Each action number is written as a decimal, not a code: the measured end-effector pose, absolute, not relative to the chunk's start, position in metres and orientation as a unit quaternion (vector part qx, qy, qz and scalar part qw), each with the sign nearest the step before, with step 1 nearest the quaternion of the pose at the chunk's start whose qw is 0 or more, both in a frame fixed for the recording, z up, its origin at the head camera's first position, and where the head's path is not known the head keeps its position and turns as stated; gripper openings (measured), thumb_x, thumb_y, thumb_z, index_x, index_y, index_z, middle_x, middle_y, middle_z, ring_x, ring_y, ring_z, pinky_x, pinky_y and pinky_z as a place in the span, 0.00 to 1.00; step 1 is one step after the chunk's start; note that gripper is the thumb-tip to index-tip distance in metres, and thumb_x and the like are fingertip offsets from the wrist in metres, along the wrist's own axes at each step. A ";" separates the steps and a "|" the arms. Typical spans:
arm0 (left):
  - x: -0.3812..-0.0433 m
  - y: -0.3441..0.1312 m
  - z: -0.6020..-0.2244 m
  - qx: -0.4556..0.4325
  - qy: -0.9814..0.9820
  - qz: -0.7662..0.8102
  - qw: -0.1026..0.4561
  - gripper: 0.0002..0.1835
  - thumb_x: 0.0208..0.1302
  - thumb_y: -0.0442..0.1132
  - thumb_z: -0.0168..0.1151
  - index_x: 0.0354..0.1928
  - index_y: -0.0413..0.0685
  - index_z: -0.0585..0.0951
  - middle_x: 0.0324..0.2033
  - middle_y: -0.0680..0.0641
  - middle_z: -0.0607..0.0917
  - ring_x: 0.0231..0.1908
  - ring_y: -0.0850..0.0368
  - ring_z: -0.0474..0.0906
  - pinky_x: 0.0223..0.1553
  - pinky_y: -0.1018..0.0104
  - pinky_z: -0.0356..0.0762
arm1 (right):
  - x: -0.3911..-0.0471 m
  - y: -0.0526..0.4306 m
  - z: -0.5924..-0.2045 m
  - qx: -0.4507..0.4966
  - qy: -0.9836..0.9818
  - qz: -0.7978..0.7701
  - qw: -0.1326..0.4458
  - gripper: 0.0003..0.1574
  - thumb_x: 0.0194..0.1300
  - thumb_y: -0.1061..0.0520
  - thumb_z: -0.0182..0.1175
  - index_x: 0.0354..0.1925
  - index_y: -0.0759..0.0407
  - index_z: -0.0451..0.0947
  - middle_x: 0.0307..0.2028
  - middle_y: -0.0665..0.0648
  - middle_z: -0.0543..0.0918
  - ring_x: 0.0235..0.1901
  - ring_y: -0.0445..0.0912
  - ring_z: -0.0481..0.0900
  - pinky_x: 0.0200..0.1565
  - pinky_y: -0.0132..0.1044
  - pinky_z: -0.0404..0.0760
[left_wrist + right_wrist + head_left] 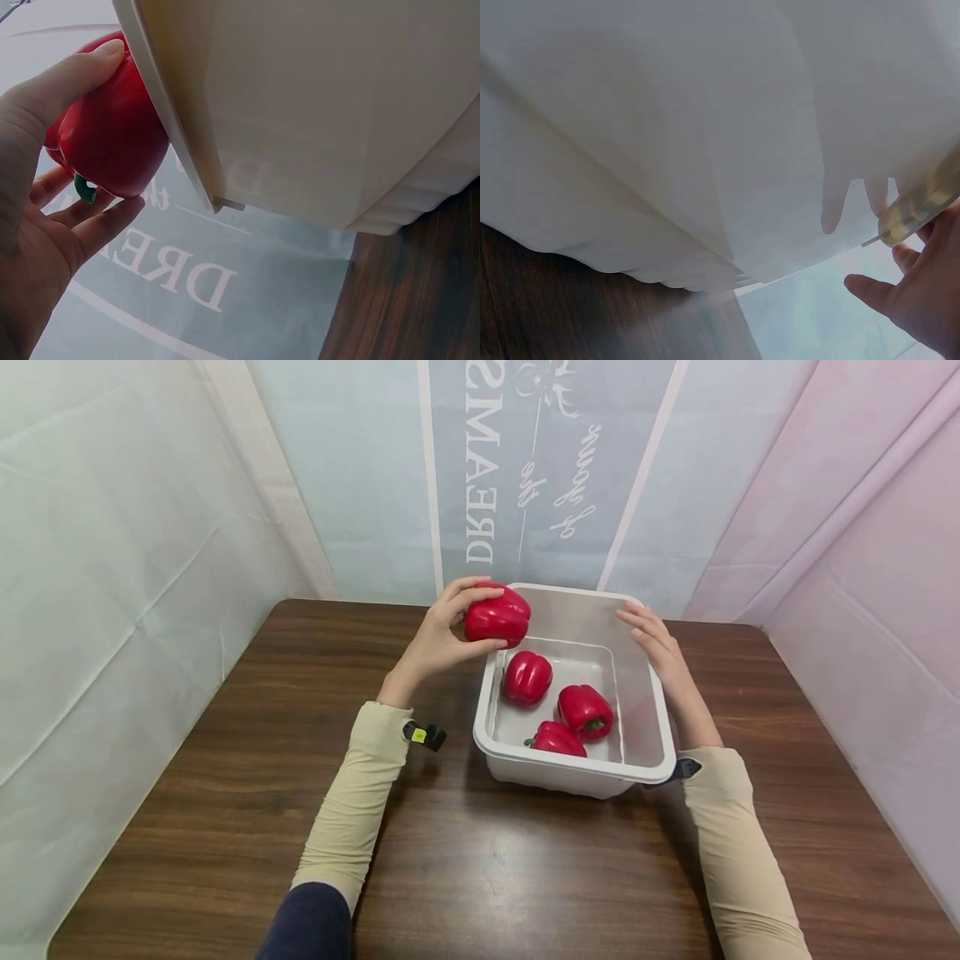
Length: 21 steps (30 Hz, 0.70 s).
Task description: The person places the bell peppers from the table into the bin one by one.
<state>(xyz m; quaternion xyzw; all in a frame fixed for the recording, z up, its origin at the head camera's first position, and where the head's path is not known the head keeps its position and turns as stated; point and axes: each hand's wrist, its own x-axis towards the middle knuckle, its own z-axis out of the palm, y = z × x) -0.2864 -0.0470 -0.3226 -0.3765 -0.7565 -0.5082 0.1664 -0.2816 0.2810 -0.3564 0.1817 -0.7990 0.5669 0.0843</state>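
My left hand [442, 639] grips a red bell pepper [498, 617] between thumb and fingers, at the far left corner of a white plastic bin [555, 783]. The left wrist view shows the pepper's green stem [85, 189] pointing down, beside the bin's rim. Inside the bin lie three more red bell peppers: one to the left [527, 678], one to the right [585, 711] and one near the front wall [558, 739]. At the far right corner, my right hand [660, 647] reaches over the rim with fingers extended; its thumb [868, 289] stands apart from the bin.
The bin stands on a dark brown wooden table [480, 868]. Behind the table hangs a pale blue cloth [375, 485] with white lettering. Light cloth walls [112, 610] flank both sides. A black strap with a yellow tag [422, 736] sits at the left wrist.
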 end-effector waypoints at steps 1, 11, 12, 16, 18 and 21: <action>-0.286 -0.047 -0.322 -0.376 -0.756 -0.508 0.169 0.31 0.44 0.29 0.72 0.54 0.38 0.74 0.58 0.36 0.68 0.58 0.49 0.65 0.51 0.52 0.75 | -0.282 0.281 -0.356 0.180 -0.800 0.566 0.083 0.25 0.70 0.62 0.41 0.59 0.76 0.62 0.67 0.70 0.54 0.72 0.53 0.37 0.69 0.54 0.33; -0.284 -0.043 -0.319 -0.375 -0.759 -0.504 0.169 0.31 0.44 0.29 0.72 0.54 0.39 0.75 0.58 0.36 0.68 0.57 0.48 0.65 0.51 0.53 0.75 | -0.284 0.281 -0.356 0.163 -0.801 0.572 0.073 0.25 0.69 0.61 0.42 0.60 0.75 0.62 0.68 0.68 0.54 0.72 0.50 0.37 0.69 0.54 0.34; -0.284 -0.043 -0.319 -0.375 -0.760 -0.503 0.167 0.31 0.44 0.29 0.72 0.55 0.39 0.75 0.58 0.37 0.68 0.58 0.48 0.65 0.51 0.53 0.75 | -0.284 0.281 -0.356 0.162 -0.800 0.573 0.072 0.25 0.69 0.61 0.42 0.60 0.75 0.62 0.68 0.68 0.54 0.72 0.50 0.38 0.69 0.54 0.34; -0.284 -0.041 -0.320 -0.380 -0.759 -0.502 0.167 0.31 0.44 0.29 0.72 0.55 0.39 0.74 0.58 0.36 0.68 0.58 0.47 0.65 0.51 0.53 0.75 | -0.284 0.282 -0.356 0.163 -0.797 0.577 0.069 0.26 0.70 0.60 0.42 0.61 0.74 0.62 0.68 0.67 0.54 0.72 0.51 0.38 0.68 0.56 0.36; -0.285 -0.041 -0.321 -0.377 -0.762 -0.501 0.165 0.31 0.44 0.30 0.72 0.55 0.40 0.74 0.58 0.36 0.67 0.59 0.48 0.64 0.52 0.54 0.75 | -0.284 0.282 -0.356 0.164 -0.796 0.578 0.068 0.26 0.70 0.59 0.41 0.61 0.73 0.62 0.68 0.67 0.54 0.72 0.52 0.38 0.68 0.56 0.36; -0.286 -0.039 -0.321 -0.371 -0.766 -0.500 0.159 0.32 0.44 0.30 0.73 0.55 0.43 0.75 0.59 0.36 0.67 0.60 0.50 0.63 0.54 0.56 0.73 | -0.285 0.282 -0.356 0.170 -0.796 0.576 0.071 0.25 0.70 0.60 0.41 0.60 0.74 0.62 0.68 0.68 0.54 0.72 0.52 0.39 0.68 0.56 0.36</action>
